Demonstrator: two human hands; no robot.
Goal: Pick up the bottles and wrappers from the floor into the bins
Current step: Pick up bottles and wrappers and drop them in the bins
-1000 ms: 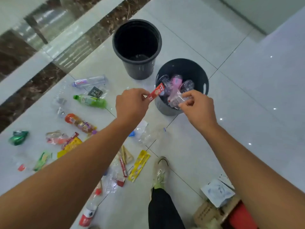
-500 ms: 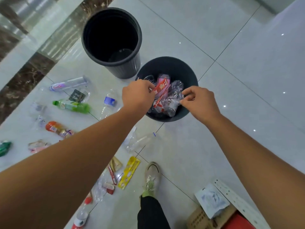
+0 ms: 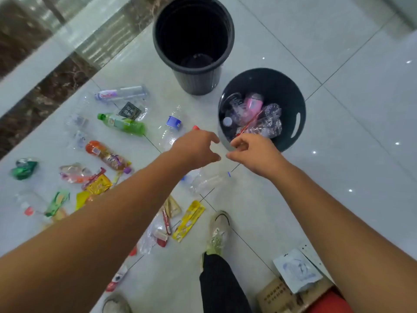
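Glossy white tiled floor [image 3: 338, 64]. Tall bin [image 3: 196, 83] stands at 12 o'clock, low bin [image 3: 298, 123] at 1 o'clock. Bottles [image 3: 123, 125] and wrappers [image 3: 188, 221] lie scattered from 7 to 10 o'clock.

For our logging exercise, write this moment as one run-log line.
left hand: empty, fingers loose | right hand: at low bin, fingers curled | in bin: pink bottle, red wrapper | floor: green bottle, yellow wrapper

I see left hand [image 3: 196, 147] loosely curled, holding nothing, just beside low bin [image 3: 284, 86] | right hand [image 3: 253, 153] curled at its near rim, red wrapper [image 3: 250, 124] inside at the fingertips, contact unclear to me | tall bin [image 3: 196, 81] behind | green bottle [image 3: 123, 124], yellow wrapper [image 3: 188, 221] on floor [image 3: 338, 199]
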